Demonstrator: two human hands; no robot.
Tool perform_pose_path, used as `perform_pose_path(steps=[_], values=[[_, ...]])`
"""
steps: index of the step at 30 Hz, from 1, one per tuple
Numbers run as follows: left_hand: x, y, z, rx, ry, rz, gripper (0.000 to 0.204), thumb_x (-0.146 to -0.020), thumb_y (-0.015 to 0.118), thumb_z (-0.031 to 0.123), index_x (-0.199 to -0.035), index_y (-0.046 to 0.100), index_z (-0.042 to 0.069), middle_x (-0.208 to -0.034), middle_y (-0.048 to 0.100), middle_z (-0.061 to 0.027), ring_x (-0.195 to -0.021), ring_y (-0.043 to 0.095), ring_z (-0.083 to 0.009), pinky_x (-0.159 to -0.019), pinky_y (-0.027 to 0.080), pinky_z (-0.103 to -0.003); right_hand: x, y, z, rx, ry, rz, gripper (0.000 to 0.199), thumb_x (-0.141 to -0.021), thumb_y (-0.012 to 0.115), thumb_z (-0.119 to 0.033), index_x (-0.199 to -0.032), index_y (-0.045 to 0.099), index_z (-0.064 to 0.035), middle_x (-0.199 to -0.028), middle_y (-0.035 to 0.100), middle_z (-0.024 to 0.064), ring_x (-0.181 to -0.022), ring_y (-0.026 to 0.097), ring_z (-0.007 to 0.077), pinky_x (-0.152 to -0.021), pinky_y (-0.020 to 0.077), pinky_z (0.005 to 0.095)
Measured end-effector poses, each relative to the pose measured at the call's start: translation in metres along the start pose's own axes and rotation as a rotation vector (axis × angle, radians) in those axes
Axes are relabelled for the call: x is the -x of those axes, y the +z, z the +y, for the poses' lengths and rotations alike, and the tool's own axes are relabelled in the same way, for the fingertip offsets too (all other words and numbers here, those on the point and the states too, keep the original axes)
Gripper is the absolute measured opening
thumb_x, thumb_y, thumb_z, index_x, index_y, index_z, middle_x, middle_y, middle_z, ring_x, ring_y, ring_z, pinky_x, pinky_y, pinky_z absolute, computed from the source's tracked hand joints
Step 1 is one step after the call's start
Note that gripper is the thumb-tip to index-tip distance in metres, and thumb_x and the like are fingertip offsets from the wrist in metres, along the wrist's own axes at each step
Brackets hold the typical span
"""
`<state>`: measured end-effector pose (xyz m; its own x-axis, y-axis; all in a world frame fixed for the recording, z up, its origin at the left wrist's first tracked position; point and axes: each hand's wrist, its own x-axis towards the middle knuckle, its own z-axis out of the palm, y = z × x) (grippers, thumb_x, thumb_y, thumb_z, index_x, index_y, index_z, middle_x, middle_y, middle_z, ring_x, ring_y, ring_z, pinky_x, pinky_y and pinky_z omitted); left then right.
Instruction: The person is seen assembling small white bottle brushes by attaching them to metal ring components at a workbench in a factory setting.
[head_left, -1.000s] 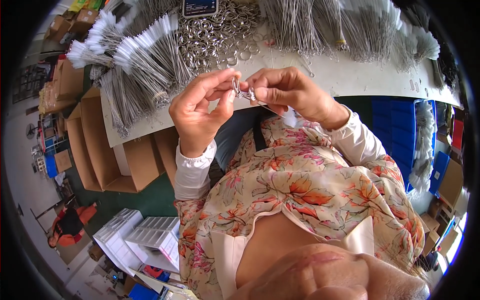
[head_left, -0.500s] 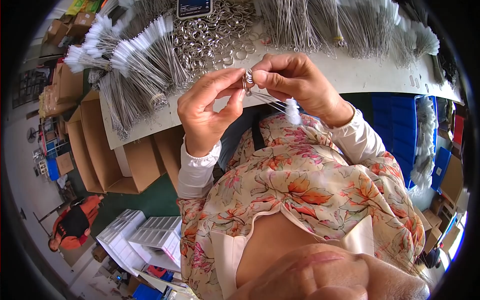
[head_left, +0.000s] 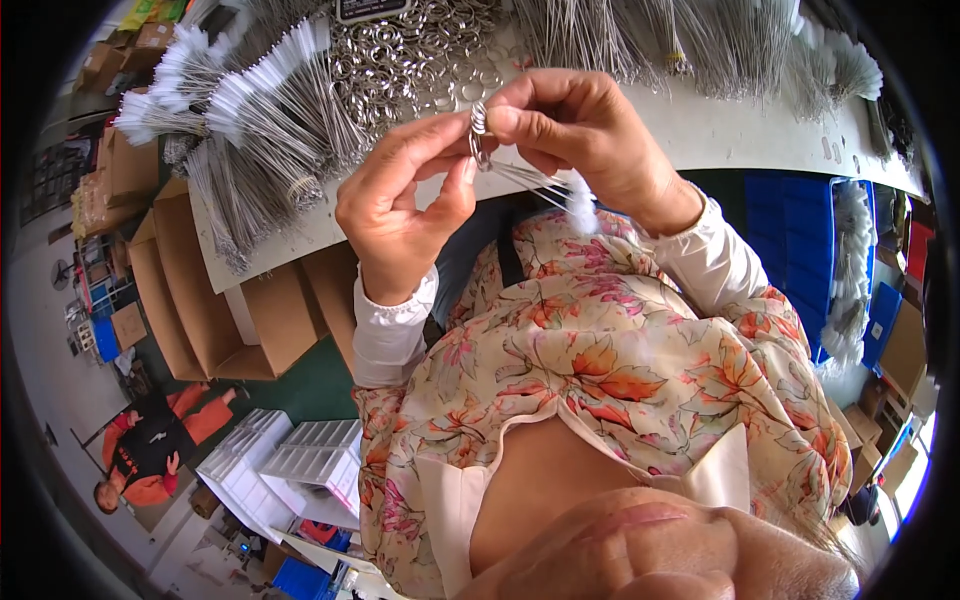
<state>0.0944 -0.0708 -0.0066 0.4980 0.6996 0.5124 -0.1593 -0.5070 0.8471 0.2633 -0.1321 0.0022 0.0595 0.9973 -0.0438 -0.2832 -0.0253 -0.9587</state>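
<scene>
Both of my hands are raised in front of my chest, over the near edge of the table. My left hand (head_left: 400,210) pinches a metal ring (head_left: 477,150) between thumb and forefinger. On that ring hang a few thin wire brushes (head_left: 582,208), their white bristle ends pointing right, below my right hand. My right hand (head_left: 590,140) pinches a small stack of shiny metal rings (head_left: 478,118) just above, touching the held ring. Exactly how the rings interlock is too small to tell.
Loose metal rings (head_left: 420,65) lie piled on the table (head_left: 740,130), with a phone (head_left: 370,8) behind them. Bundles of wire brushes (head_left: 270,120) flank the pile. Open cardboard boxes (head_left: 200,290) stand left, blue bins (head_left: 790,250) right. Another person (head_left: 155,445) is at the far left.
Both hands, with the rings and brushes, sit slightly higher and further left in the picture. The view has shifted a little. The other person's posture has changed.
</scene>
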Motion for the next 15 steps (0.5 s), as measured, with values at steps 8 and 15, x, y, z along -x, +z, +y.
perform_pose_path(steps=[8,15], values=[[-0.0035,0.0003,0.0003,-0.036,0.028,0.008,0.03,-0.072,0.062,-0.013,-0.102,0.062,-0.008,-0.101,0.063,-0.0158,-0.081,0.066,-0.0192,-0.072,0.055,-0.026,0.0002,0.0021,-0.0009,-0.009,0.006,-0.029,0.018,-0.085,0.066,-0.02,-0.088,0.067,-0.0029,-0.065,0.055,-0.0039,-0.053,0.043,0.0025,-0.047,0.0338,0.0178],[-0.0089,-0.0088,-0.0023,-0.129,0.076,-0.041,0.03,-0.072,0.061,-0.013,-0.101,0.063,-0.006,-0.101,0.063,-0.0154,-0.083,0.066,-0.0187,-0.073,0.055,-0.025,-0.004,-0.0024,0.0022,0.032,-0.013,-0.139,0.015,-0.084,0.066,-0.017,-0.087,0.066,-0.0022,-0.066,0.058,-0.0022,-0.054,0.045,0.0029,-0.047,0.0366,0.0182]])
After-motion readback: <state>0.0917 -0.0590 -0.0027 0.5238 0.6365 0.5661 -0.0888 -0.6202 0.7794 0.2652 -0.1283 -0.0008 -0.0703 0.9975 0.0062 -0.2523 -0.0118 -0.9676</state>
